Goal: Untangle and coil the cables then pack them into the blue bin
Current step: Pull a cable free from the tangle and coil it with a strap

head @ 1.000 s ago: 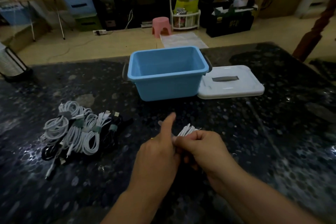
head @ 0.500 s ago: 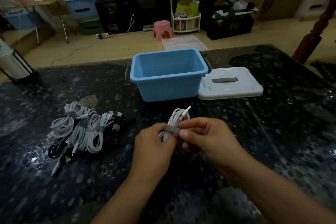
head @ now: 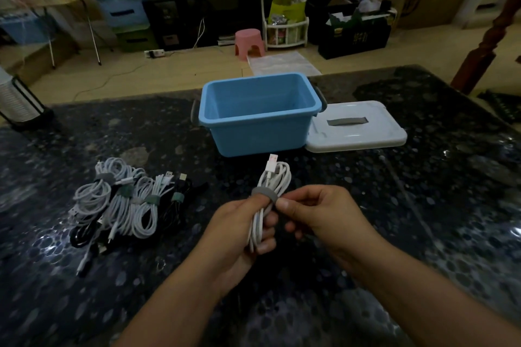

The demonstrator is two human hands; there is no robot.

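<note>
The coil (head: pixel 275 186) is gripped by the left hand (head: pixel 239 229); the strap (head: pixel 263 194) is pinched by the right fingers (head: pixel 284 204) and should be pulled snug before the bin (head: pixel 259 132) ahead is reached.

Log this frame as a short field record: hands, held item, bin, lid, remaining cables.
left hand: grips the lower loops of the coiled white cable
right hand: pinches the grey strap round the coil
blue bin: open, no cables seen inside
white lid: flat on the table, touching the bin's right side
bundled cables: strapped coils, white and black, left on the dark table
</note>
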